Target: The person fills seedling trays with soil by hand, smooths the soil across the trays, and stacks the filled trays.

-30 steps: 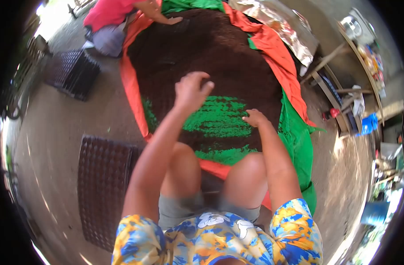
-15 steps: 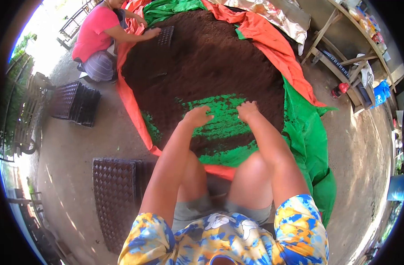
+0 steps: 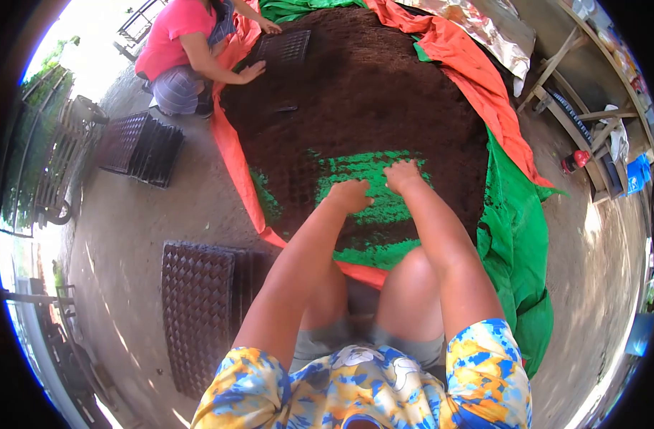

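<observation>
My left hand point(image 3: 351, 195) is over the green tarp point(image 3: 384, 255), palm down, its thumb apart from loosely bent fingers. Beside it, a little farther out, my right hand point(image 3: 401, 174) hovers or rests at the same soil-streaked patch, fingers spread. I see nothing held in either hand; whether they touch the tarp I cannot tell. Around the patch lies a large heap of dark brown soil point(image 3: 384, 93). A faint grid pattern marks the soil left of my left hand.
Across the heap a person in a pink shirt point(image 3: 177, 36) crouches by a black cell tray point(image 3: 284, 46) on the soil. Stacked trays point(image 3: 198, 307) stand at my left, another stack point(image 3: 141, 146) farther off. An orange tarp edge point(image 3: 477, 79) rims the heap. A red-capped bottle point(image 3: 575, 161) sits right.
My hands have come closer together over the green patch. The other person's near hand has left the tray and lies lower at the soil's edge. My view has shifted slightly left.
</observation>
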The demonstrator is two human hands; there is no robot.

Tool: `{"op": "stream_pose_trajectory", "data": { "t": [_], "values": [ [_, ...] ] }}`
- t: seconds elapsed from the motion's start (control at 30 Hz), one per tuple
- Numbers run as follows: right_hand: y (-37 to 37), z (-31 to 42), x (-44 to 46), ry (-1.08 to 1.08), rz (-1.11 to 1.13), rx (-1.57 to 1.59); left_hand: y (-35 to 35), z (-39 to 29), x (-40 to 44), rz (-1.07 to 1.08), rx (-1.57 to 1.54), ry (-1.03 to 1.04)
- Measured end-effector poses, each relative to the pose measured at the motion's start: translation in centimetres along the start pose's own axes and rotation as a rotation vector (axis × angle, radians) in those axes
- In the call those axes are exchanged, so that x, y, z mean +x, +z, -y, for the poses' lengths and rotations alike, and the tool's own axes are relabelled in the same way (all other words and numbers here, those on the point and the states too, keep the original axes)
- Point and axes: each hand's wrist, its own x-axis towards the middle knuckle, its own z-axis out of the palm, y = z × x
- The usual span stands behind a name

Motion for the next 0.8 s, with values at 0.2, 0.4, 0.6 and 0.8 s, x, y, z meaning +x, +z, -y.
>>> {"op": "stream_pose_trajectory", "data": {
  "t": [0.2,0.4,0.6,0.8],
  "values": [
    [-0.7,0.8,0.5,-0.023,0.019,-0.005,-0.1,1.8,0.3,-0.014,-0.023,-0.019],
    [-0.7,0.5,0.6,-0.033,0.036,-0.031,-0.7,3.3,0.2,0.032,-0.053,-0.106],
    [-1.0,0.7,0.5,-0.032,0.065,-0.047,-0.5,3.3,0.1,0.015,-0.073,-0.097],
    [-1.1,0.6,0.1,-0.024,0.054,-0.038,0.0,2.8,0.8,0.005,-0.093,-0.082]
  ]
}}
